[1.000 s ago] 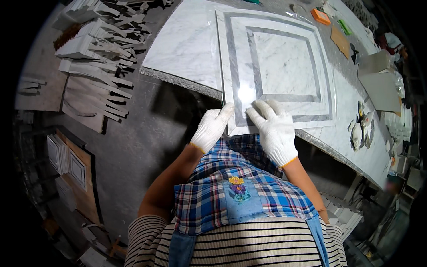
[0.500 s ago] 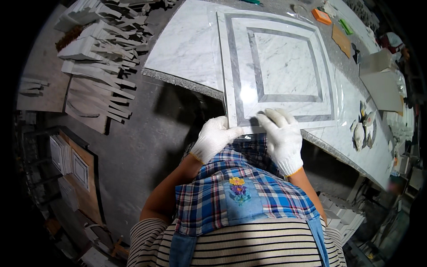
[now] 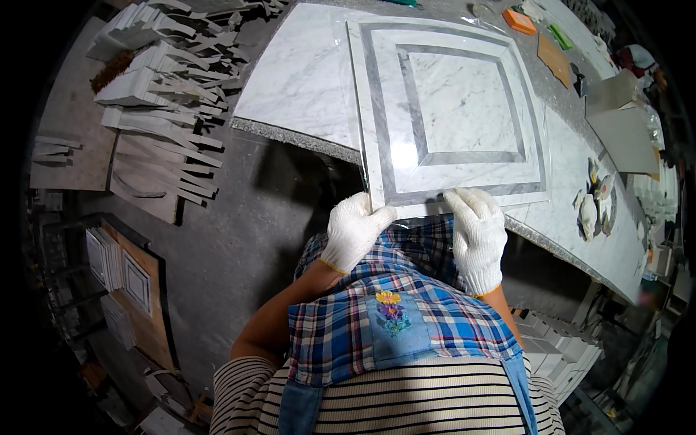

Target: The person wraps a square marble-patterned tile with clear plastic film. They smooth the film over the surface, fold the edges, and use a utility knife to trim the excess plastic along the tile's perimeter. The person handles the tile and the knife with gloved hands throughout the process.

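A square marble panel (image 3: 464,101), white with two grey inlaid frames, lies on a white stone slab with its near edge jutting toward me. Clear plastic film (image 3: 549,156) shows along its sides. My left hand (image 3: 357,230), in a white knit glove, grips the panel's near left corner, thumb on top and fingers out of sight beneath. At the near edge, further right, my gloved right hand (image 3: 478,235) has its fingers closed together over the border; its thumb is mostly hidden.
The white slab (image 3: 301,80) has a rough near edge. An orange box (image 3: 519,22), brown board (image 3: 554,61) and green object (image 3: 560,36) lie at the back right. Crumpled scraps (image 3: 596,206) sit at right. Stone strips (image 3: 163,130) and framed panels (image 3: 136,283) stand to the left.
My right hand has drawn back from the panel's face to its near edge and slightly right, its fingers now closed there. My left hand stays at the corner.
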Action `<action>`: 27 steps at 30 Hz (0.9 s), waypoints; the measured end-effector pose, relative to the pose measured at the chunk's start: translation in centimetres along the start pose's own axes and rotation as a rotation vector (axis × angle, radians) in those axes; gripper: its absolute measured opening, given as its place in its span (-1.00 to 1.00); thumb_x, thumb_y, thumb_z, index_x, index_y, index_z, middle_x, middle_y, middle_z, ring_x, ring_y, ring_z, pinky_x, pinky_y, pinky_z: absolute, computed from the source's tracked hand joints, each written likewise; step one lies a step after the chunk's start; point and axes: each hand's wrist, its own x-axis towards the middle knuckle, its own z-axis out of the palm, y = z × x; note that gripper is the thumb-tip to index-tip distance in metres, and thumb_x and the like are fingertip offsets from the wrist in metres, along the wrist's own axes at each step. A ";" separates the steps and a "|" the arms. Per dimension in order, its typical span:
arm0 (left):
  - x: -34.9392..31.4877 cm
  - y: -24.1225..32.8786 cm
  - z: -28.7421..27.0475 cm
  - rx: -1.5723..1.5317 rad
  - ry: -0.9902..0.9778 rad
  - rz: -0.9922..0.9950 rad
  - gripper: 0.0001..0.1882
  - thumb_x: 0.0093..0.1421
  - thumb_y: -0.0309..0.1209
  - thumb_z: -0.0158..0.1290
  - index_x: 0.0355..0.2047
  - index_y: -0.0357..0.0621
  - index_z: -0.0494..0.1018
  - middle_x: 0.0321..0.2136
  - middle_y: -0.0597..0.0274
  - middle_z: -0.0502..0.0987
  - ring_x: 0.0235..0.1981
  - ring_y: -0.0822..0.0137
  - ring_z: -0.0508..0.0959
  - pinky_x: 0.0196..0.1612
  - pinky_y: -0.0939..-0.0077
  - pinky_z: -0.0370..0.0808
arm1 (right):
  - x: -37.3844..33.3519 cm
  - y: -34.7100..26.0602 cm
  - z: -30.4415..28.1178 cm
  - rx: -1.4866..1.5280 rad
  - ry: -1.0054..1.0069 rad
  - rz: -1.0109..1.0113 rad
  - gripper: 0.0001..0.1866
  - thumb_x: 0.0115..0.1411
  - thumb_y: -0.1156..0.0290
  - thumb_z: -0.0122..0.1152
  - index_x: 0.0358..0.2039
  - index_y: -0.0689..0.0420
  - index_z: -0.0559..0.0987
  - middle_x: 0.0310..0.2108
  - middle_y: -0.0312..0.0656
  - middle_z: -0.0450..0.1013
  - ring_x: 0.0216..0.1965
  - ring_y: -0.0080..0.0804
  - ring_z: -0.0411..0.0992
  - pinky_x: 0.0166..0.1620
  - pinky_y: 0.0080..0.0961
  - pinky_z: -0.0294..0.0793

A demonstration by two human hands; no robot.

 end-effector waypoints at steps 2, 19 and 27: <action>0.1 -0.3 0.0 0.021 -0.003 0.004 -0.62 0.11 -0.16 0.28 -0.23 -0.24 0.68 -0.44 0.04 0.70 -0.42 0.30 0.66 -0.26 0.41 0.56 | 0.2 0.0 0.0 0.002 0.000 -0.006 -0.50 -0.02 0.66 0.26 -0.02 0.00 0.68 -0.03 -0.18 0.57 0.05 -0.06 0.50 0.09 -0.22 0.49; -1.7 2.2 -2.0 0.155 -0.117 0.102 -0.72 0.13 -0.36 0.34 -0.27 -0.29 0.55 -0.54 0.28 0.51 -0.50 0.48 0.42 -0.37 0.56 0.42 | 0.2 -0.2 1.1 0.045 -0.051 -0.050 -0.51 -0.02 0.63 0.27 -0.01 0.01 0.67 -0.04 -0.16 0.56 0.04 -0.06 0.48 0.07 -0.17 0.46; -0.8 -0.7 -1.8 0.345 -0.062 0.344 -0.67 0.14 -0.30 0.37 -0.31 -0.31 0.52 -0.49 0.06 0.58 -0.50 0.33 0.53 -0.39 0.43 0.47 | 0.0 -0.3 1.1 0.063 -0.054 -0.052 -0.52 -0.03 0.64 0.27 -0.03 0.04 0.66 -0.06 -0.14 0.57 0.01 -0.04 0.50 0.06 -0.15 0.47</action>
